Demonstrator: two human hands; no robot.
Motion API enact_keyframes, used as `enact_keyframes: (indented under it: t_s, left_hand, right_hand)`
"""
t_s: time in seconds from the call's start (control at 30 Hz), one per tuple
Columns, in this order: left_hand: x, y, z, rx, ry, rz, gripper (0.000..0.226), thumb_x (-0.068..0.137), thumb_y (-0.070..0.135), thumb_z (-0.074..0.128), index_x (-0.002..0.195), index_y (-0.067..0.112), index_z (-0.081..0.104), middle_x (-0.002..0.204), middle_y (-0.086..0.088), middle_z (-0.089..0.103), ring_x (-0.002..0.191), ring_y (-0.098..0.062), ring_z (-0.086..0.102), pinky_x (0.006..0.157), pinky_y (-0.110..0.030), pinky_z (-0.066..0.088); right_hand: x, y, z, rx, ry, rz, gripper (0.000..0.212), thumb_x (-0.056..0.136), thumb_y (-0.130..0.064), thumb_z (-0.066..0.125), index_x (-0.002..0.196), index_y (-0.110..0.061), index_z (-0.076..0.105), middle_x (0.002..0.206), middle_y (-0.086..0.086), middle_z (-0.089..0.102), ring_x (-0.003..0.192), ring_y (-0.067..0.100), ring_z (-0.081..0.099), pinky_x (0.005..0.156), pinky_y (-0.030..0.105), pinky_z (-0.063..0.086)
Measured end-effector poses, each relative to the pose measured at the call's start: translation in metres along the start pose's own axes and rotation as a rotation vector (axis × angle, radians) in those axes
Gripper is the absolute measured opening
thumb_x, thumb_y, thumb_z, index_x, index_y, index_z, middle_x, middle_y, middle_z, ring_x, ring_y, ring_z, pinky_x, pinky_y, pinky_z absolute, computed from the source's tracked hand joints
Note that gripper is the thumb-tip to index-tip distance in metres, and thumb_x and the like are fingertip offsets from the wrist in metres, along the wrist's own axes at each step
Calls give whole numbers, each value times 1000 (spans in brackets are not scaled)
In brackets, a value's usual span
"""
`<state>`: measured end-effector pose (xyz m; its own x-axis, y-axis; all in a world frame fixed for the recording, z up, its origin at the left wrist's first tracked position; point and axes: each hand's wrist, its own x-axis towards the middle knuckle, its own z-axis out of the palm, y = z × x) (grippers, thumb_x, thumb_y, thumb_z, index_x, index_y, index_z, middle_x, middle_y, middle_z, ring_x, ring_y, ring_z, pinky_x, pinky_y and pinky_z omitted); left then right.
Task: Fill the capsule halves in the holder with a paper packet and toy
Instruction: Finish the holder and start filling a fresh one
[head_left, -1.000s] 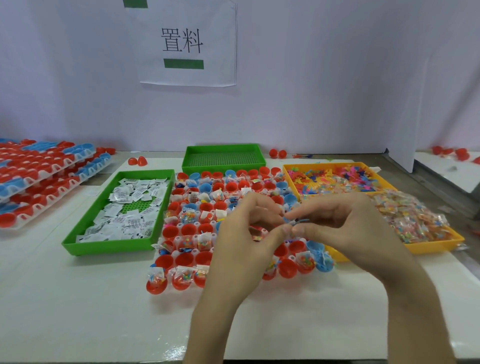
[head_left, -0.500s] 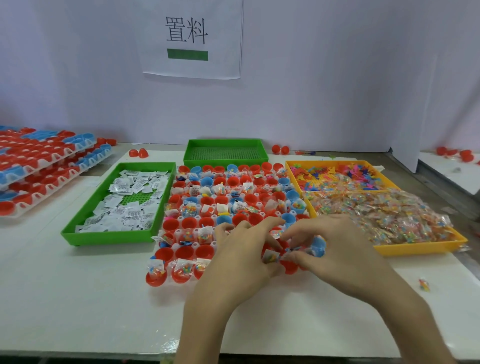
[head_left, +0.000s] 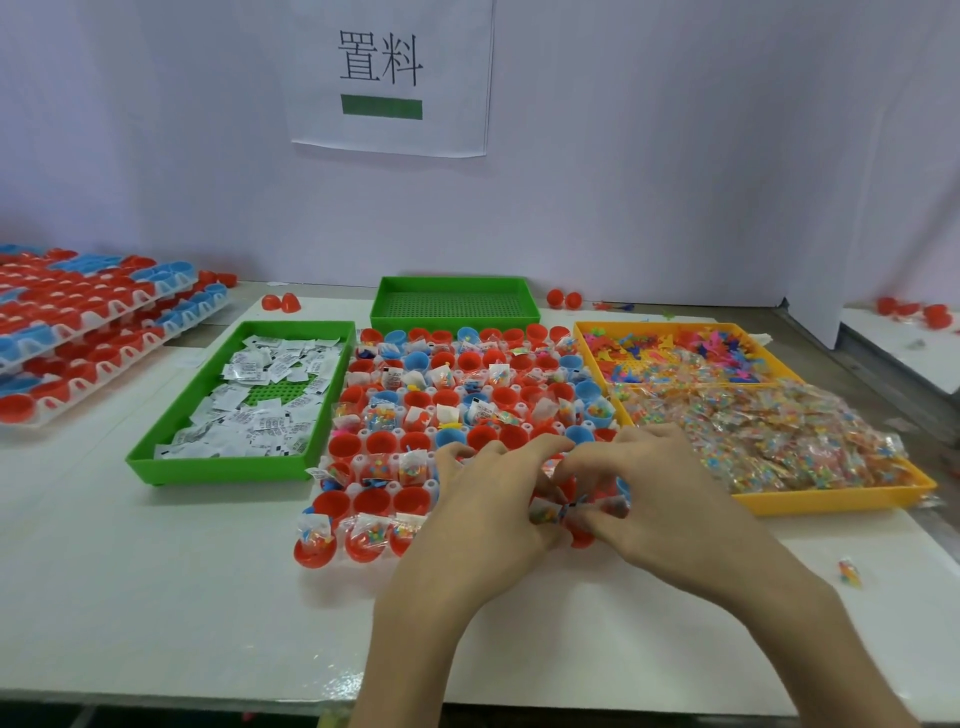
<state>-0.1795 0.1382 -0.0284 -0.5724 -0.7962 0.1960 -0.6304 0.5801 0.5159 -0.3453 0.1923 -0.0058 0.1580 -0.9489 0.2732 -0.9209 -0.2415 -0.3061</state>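
Risk, lower centre: clear bead packet (head_left: 545, 514), pinched by curled left grip (head_left: 488, 514) and right grip (head_left: 670, 499), could be dropped outside red plastic capsule half (head_left: 579, 538) if released early.

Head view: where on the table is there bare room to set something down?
Free: the table at near left, before the green tray and holder; also before the yellow tray, bar one stray packet. Crowded: holder flanked by both trays, left hand and right hand pinching a toy packet there.
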Motion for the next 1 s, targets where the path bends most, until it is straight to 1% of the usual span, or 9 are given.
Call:
enact_keyframes:
  t_s: [0.1,0.27,0.43,0.53,0.63,0.7,0.8,0.9,1.0]
  left_hand:
    - [0,1,-1,-22,5,19,54,88,30,71,131,46,43,109,19,66,104,-4,44,87,-32,10]
    - [1,2,-2,0,-1,6,54,89,29,72,132,46,44,111,19,65,106,-5,45,101,-39,16]
    - [0,2,-1,4,-10,-6,55,89,31,72,134,46,44,112,19,64,106,-5,44,104,-40,15]
    - [0,2,0,5,-15,-6,56,90,33,72,136,46,42,113,19,66,108,-4,43,103,-39,13]
    - [1,3,-1,23,-25,-4,59,90,35,70,140,45,40,113,17,69,111,-6,42,102,-40,13]
    - [1,4,-1,33,-24,1,59,90,35,70,140,45,40,112,17,69,110,-6,42,101,-41,13]
    - [1,4,-1,34,-15,12,58,90,34,70,139,46,42,111,16,69,109,-6,43,99,-38,13]
    - [1,3,-1,32,-6,17,56,90,33,70,137,46,43,113,17,68,109,-6,43,98,-38,13]
    - [0,4,-1,17,2,22,45,90,32,69,128,45,48,110,18,64,105,-6,44,101,-39,16]
  right_hand:
    - [-4,1,0,48,6,-11,35,76,-22,79,104,-41,69,89,-22,67,89,1,55,95,20,26]
    - [-5,1,0,56,9,-17,38,75,-18,79,105,-40,69,82,-20,65,87,1,53,98,10,19]
    - [-4,1,2,-24,-18,-38,32,82,-25,72,110,-39,67,85,-16,66,88,4,52,102,8,11]
    - [-6,2,4,-12,3,-51,25,80,-25,69,102,-38,69,82,-21,64,86,3,51,101,11,16]
    - [-8,2,8,13,26,-57,14,76,-25,66,86,-34,71,81,-22,65,86,3,53,96,23,27]
    - [-8,3,11,29,35,-61,9,78,-27,67,83,-34,71,85,-21,65,88,6,56,94,22,27]
    - [-6,2,12,65,29,-61,10,78,-25,67,81,-33,71,86,-21,63,88,7,57,94,18,26]
    - [-5,1,13,71,33,-55,14,76,-22,65,82,-33,70,83,-22,64,86,3,55,93,20,27]
    - [-5,0,14,47,73,-41,18,74,-21,64,87,-33,69,82,-19,67,84,4,54,95,22,26]
